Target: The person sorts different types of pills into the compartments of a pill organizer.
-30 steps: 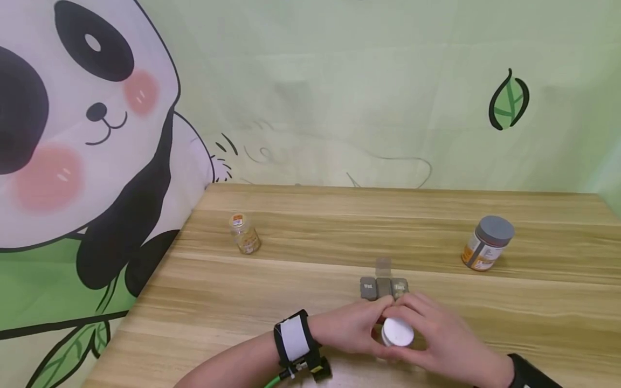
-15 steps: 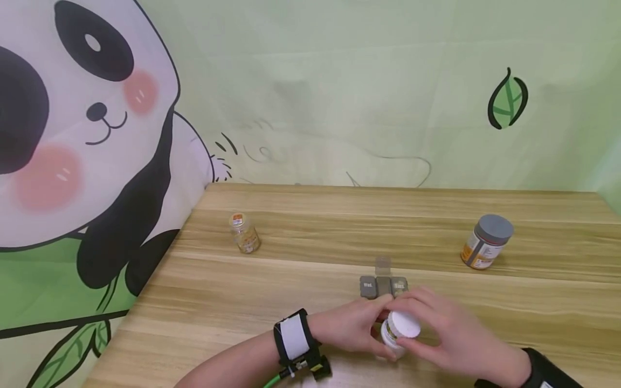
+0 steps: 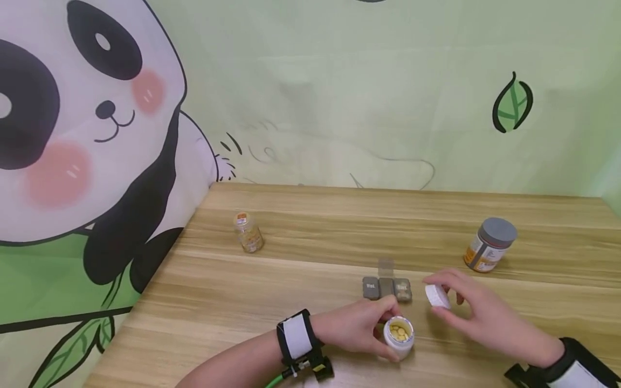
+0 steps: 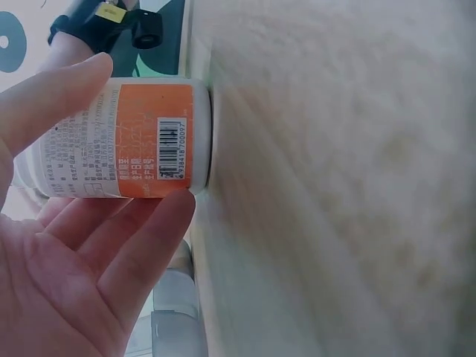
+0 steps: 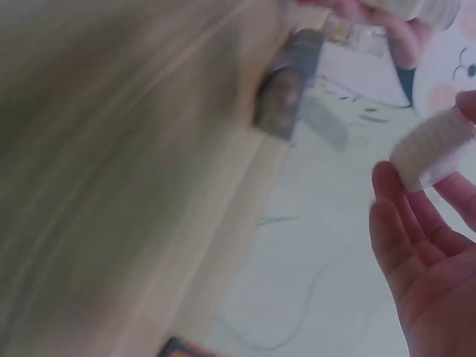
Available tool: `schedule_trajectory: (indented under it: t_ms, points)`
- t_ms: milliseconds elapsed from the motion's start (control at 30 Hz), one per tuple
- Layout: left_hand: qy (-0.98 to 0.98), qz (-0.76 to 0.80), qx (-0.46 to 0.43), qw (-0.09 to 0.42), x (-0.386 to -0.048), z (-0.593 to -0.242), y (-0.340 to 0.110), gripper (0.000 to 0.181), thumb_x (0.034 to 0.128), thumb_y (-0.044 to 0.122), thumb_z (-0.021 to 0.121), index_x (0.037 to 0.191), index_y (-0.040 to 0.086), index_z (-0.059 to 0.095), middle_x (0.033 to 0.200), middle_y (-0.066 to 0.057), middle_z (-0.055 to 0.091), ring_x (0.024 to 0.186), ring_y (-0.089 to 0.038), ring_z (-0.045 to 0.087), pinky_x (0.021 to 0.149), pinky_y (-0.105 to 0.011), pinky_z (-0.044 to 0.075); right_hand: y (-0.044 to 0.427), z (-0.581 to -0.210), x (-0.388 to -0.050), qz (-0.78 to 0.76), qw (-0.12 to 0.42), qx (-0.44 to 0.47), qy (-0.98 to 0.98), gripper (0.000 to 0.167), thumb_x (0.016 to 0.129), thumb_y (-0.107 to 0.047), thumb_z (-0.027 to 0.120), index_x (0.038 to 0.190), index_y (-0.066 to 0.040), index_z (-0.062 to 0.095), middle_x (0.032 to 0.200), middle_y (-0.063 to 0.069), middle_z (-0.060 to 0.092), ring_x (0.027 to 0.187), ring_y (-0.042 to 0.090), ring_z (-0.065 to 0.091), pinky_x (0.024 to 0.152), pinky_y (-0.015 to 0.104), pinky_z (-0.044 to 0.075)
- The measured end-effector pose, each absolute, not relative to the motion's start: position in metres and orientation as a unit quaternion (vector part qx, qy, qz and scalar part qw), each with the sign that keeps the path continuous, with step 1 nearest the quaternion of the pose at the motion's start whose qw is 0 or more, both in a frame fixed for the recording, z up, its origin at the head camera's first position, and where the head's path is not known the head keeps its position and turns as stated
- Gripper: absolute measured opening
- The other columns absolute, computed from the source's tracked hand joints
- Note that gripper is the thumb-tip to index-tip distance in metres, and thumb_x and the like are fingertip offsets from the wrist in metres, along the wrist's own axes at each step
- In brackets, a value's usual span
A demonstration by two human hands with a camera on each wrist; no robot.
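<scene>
- White bottle (image 3: 400,347): upright in front of the pill organiser, base appearing to rest on the surface (image 3: 301,215); mouth uncovered, yellow tablets (image 3: 399,332) visible inside
- Left hand (image 3: 361,326): grasping the bottle by its sides, thumb on one side, fingers on the other
- White cap (image 3: 437,297): off the bottle, tilted, apart from its mouth and to the right
- Right hand (image 3: 470,307): pinching the cap between thumb and fingers, raised above the surface
- Step in hand, as judged: opening the bottle, with the cap already free
- Next move, as judged: calls for parking the cap within reach and a steady left hold, so that tablets can be reached without spilling
- Grey pill organiser (image 3: 386,288): just beyond the left hand, middle lid raised; lettering too blurred to certify
- Grey-lidded jar (image 3: 491,245): closed, beyond the right hand
- Small clear jar (image 3: 249,233): closed, well apart at the left
</scene>
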State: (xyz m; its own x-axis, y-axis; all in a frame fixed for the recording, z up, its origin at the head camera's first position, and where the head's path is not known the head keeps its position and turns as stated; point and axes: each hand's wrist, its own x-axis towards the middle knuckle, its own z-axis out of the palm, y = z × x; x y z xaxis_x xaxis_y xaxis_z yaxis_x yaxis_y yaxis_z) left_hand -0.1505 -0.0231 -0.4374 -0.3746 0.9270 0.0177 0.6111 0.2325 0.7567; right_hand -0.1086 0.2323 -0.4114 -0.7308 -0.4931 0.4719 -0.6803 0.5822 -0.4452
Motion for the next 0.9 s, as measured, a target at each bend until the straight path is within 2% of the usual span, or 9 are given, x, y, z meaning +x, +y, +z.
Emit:
schedule_trajectory:
  t_ms: [67, 267, 400, 633, 900]
  points:
    - [0.751, 0.353, 0.509, 0.23, -0.15, -0.437, -0.023, 0.048, 0.0804, 0.015, 0.082, 0.111, 0.011, 0.044, 0.105, 0.006, 0.068, 0.092, 0.009, 0.054, 0.08, -0.012, 0.043, 0.238, -0.416, -0.111, 0.317, 0.14, 0.323, -0.881, 0.053, 0.073, 0.0, 0.082, 0.119, -0.014, 0.058, 0.107, -0.007, 0.059, 0.086, 0.003, 0.055, 0.067, 0.024, 0.049]
    - [0.749, 0.356, 0.51, 0.228, -0.15, -0.437, -0.024, 0.049, 0.0805, 0.015, 0.081, 0.112, 0.01, 0.044, 0.107, 0.005, 0.068, 0.095, 0.009, 0.054, 0.083, -0.012, 0.042, 0.254, -0.432, -0.115, 0.298, 0.135, 0.297, -0.897, 0.048, 0.073, -0.003, 0.083, 0.115, -0.008, 0.061, 0.102, -0.004, 0.062, 0.084, 0.003, 0.057, 0.072, 0.026, 0.05]
    - [0.747, 0.357, 0.512, 0.229, -0.15, -0.437, -0.024, 0.049, 0.081, 0.015, 0.081, 0.113, 0.01, 0.044, 0.108, 0.004, 0.068, 0.096, 0.009, 0.055, 0.084, -0.012, 0.042, 0.263, -0.439, -0.115, 0.283, 0.143, 0.288, -0.904, 0.048, 0.072, -0.006, 0.084, 0.115, -0.011, 0.063, 0.1, -0.009, 0.062, 0.083, 0.002, 0.053, 0.071, 0.025, 0.047]
    - [0.746, 0.36, 0.51, 0.233, -0.149, -0.436, -0.023, 0.049, 0.0805, 0.015, 0.081, 0.113, 0.01, 0.044, 0.109, 0.003, 0.068, 0.096, 0.007, 0.055, 0.084, -0.013, 0.042, 0.268, -0.44, -0.112, 0.287, 0.117, 0.284, -0.907, 0.047, 0.067, -0.012, 0.089, 0.1, -0.023, 0.058, 0.094, -0.017, 0.057, 0.082, 0.001, 0.052, 0.067, 0.028, 0.046]
    - [0.75, 0.357, 0.507, 0.232, -0.149, -0.438, -0.024, 0.049, 0.0812, 0.016, 0.081, 0.112, 0.011, 0.044, 0.106, 0.006, 0.068, 0.092, 0.009, 0.054, 0.079, -0.012, 0.043, 0.268, -0.443, -0.111, 0.275, 0.095, 0.301, -0.908, 0.047, 0.065, -0.016, 0.091, 0.096, -0.023, 0.056, 0.096, -0.016, 0.057, 0.084, 0.003, 0.054, 0.069, 0.028, 0.048]
